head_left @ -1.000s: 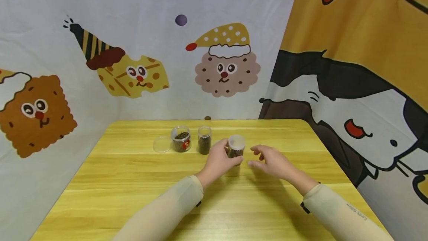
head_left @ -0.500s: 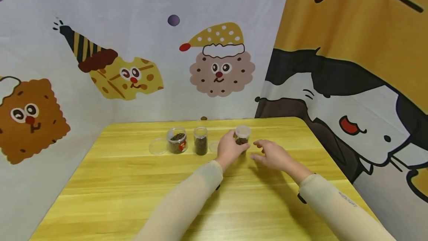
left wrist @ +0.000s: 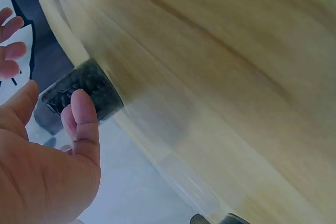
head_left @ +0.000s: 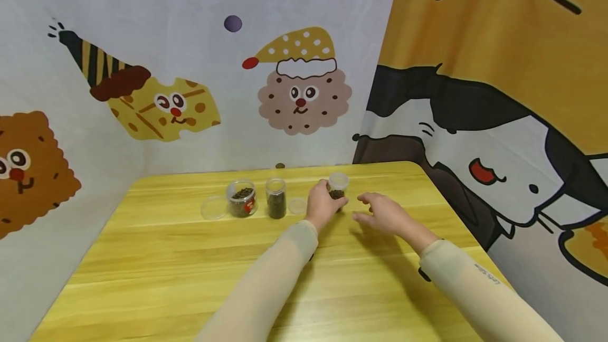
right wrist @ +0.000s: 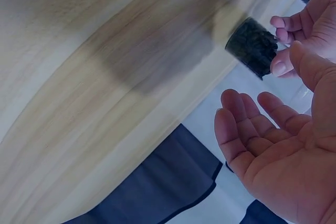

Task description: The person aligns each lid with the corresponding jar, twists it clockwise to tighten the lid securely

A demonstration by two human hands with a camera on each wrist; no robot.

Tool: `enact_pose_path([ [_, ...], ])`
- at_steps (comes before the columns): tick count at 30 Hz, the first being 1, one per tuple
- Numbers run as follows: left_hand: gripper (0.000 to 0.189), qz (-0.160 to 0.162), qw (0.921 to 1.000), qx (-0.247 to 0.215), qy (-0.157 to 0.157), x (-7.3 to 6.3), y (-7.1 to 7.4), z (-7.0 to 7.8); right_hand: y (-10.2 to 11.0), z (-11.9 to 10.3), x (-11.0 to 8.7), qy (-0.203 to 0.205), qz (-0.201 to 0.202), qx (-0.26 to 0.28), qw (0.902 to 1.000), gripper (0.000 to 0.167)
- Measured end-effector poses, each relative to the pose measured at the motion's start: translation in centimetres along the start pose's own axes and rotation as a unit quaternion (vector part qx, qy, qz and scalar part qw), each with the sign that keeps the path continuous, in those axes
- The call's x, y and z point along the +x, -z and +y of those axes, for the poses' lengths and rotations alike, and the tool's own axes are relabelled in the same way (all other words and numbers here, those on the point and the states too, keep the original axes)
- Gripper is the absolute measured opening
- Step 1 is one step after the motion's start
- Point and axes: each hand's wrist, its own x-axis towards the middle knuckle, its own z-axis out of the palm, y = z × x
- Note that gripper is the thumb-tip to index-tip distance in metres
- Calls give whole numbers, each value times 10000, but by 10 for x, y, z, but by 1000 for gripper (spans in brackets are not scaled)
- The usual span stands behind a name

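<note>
1. The left hand [head_left: 322, 207] grips a small clear jar [head_left: 339, 181], its thumb on the near side and its fingers around the left and far side.
2. This jar is upright toward the back of the table [head_left: 199, 273], right of the middle; dark pieces fill its lower part. I cannot tell whether its base touches the wood.
3. The right hand [head_left: 383, 215] is free, its fingers relaxed and slightly bent, the thumb held apart. It is just to the right of the gripped jar, with a gap between them.
4. A small clear lid [head_left: 297, 206] lies flat on the table just left of the left hand.
5. Left of that lid stands a tall clear jar [head_left: 276, 203], upright, with dark contents.
6. Next along is a wide clear jar [head_left: 236, 206], also upright, holding dark pieces and bearing a red mark on its side.
7. A larger clear lid [head_left: 213, 208] lies flat beside the wide jar, on its left.
8. Pale sleeves [head_left: 271, 273] cover both arms.
9. Behind the table hangs a cloth [head_left: 190, 4] printed with cartoon figures.
</note>
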Motion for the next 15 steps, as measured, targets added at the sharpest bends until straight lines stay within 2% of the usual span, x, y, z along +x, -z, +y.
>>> enact_pose_path([
  [8, 71, -159, 9997, -178, 56, -5, 2, 1, -2, -1, 3, 41, 29, -109, 9999, 66],
  [15, 72, -290, 9993, -244, 19, -15, 3, 1, -3, 1, 2, 68, -52, -61, 9999, 67],
])
